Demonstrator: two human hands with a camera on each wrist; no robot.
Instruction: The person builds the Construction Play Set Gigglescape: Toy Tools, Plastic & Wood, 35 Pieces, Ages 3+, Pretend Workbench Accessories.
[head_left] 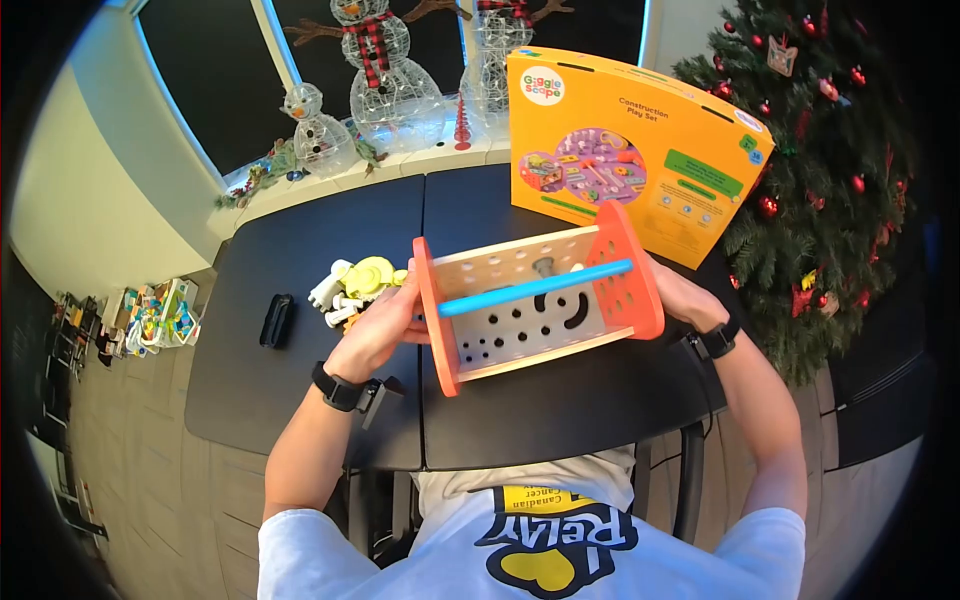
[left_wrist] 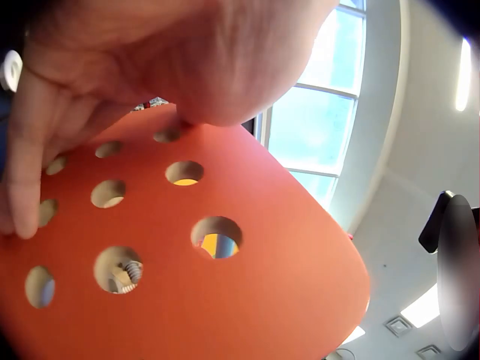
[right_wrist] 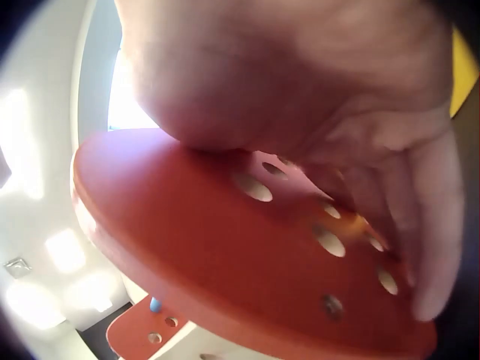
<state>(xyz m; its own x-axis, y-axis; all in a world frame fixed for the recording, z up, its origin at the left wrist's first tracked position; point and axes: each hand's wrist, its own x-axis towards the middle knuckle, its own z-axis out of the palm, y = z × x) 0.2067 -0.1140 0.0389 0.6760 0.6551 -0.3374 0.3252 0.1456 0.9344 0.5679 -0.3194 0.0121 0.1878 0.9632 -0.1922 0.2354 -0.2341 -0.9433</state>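
Our left hand (head_left: 375,330) and right hand (head_left: 690,300) are at opposite ends of a toy toolbox (head_left: 545,355), fingers extended along the outer faces of its red end panels rather than curled round anything; the box seems to be borne between the two. We see the left fingers reach down over the round holes in the left end panel (left_wrist: 300,262), and the right fingers lie much the same way over the right end panel (right_wrist: 187,217). The toolbox is in front of us over the tabletop (head_left: 300,400), tipped so its inside faces us, though we can't tell whether its underside touches anything. A blue bar (head_left: 540,288) spans the two panels, and behind it a grey peg (head_left: 543,267) shows against the perforated boards. We judge this to be a steadying or positioning step, with the frame already joined up; the next move calls for even pressure from both sides, the box brought level and its base set down squarely before either hand lets go, since uneven pressure could let it slip or swing. Just beyond our left hand lies a cluster of yellow-green pieces (head_left: 370,275) and white pieces (head_left: 328,285), with a black case (head_left: 277,320) farther left. Behind the toolbox stands the orange carton (head_left: 620,110), and a decorated tree (head_left: 800,230) rises to the right.
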